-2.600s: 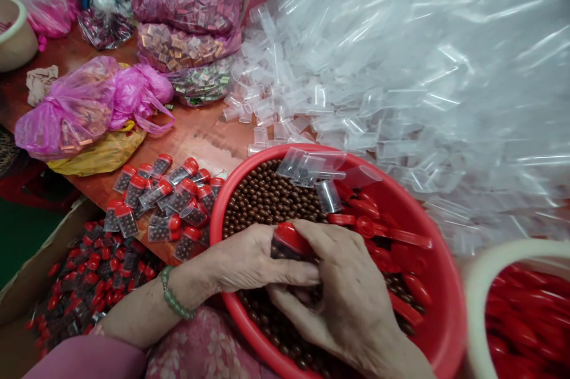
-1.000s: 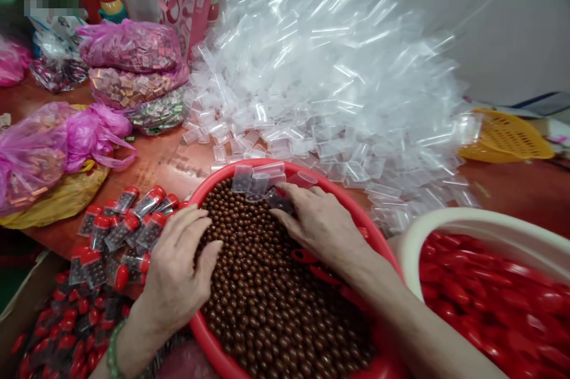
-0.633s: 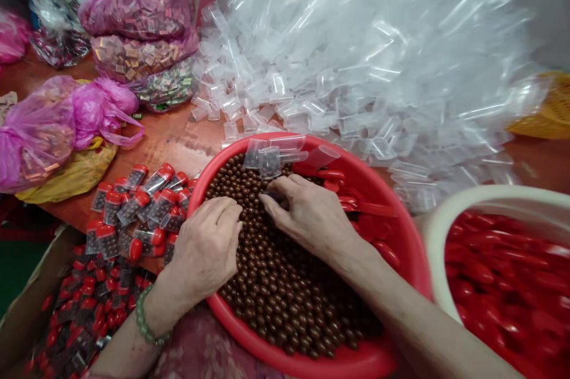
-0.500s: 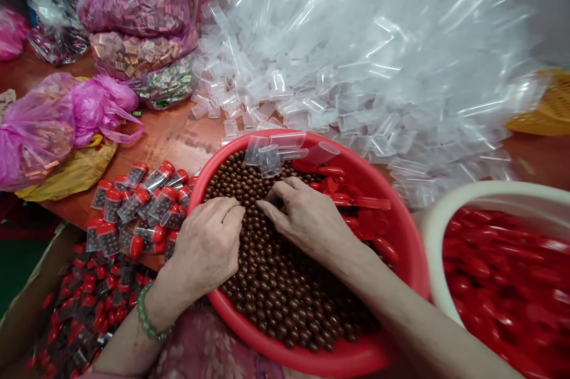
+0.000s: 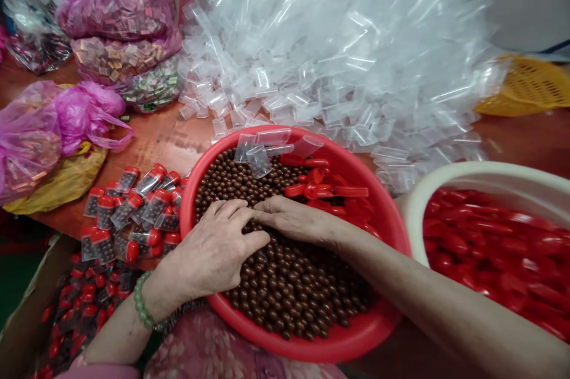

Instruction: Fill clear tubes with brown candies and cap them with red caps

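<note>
A red basin (image 5: 396, 212) in front of me holds many glossy brown balls (image 5: 303, 290), red plastic caps (image 5: 347, 192) and a few clear plastic tubes (image 5: 259, 162). My left hand (image 5: 218, 242), a green bead bracelet at its wrist, curls over the balls at the basin's left side. Whatever sits under its palm and fingers is hidden, apart from a faint clear edge below the thumb. From the right, my right hand (image 5: 287, 218) comes in low over the balls, fingers bent together and meeting the left fingers; their tips are mostly covered.
Red-capped tubes filled with brown balls (image 5: 155, 207) lie left of the basin, with more in a box (image 5: 27, 302) below. A white tub (image 5: 416, 218) of red caps stands right. Behind spreads a heap of clear tubes (image 5: 320, 58). Pink bags (image 5: 116, 8) and a yellow basket (image 5: 529, 88) flank it.
My hands have come together over the balls. The left has moved right with its fingers spread further over the right fingertips. The whole view has shifted slightly to the right.
</note>
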`<state>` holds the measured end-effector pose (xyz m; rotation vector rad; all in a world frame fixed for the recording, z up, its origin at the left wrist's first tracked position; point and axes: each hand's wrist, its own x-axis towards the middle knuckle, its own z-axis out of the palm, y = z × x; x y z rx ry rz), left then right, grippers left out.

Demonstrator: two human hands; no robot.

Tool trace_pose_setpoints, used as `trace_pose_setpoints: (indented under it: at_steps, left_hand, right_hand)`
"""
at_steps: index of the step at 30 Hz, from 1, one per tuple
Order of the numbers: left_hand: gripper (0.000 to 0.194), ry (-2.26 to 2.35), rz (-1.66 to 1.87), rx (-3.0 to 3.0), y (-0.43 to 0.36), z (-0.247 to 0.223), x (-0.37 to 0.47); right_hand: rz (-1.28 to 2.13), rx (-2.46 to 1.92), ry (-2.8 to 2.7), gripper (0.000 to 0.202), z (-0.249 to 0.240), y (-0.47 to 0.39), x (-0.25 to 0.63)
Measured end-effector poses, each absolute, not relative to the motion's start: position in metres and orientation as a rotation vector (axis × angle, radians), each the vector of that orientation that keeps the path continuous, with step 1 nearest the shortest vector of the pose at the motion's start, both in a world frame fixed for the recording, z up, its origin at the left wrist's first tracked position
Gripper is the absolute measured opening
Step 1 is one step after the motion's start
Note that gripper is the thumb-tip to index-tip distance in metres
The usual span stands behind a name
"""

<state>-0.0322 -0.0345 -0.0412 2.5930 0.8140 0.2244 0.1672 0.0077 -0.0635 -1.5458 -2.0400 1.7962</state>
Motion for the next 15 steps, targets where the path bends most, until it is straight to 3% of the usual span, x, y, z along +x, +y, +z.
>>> trace_pose_setpoints:
  at_steps: [8, 12, 15]
  left_hand:
    - [0.013, 0.789, 0.29, 2.617, -0.029, -0.042, -0.022]
    - [0.03, 0.693, 0.444, 2.532, -0.029, -0.038, -0.02]
    - [0.029, 0.601, 0.501, 2.431, -0.028, -0.035, -0.022]
  right_hand:
    - [2.108, -1.352, -1.714, 0.038, -0.069, 0.003, 0.171]
    - [2.303, -1.285, -1.544, 0.032, -0.066, -0.004, 0.17]
    - [2.352, -1.248, -1.439, 0.027, -0.067, -0.006, 0.169]
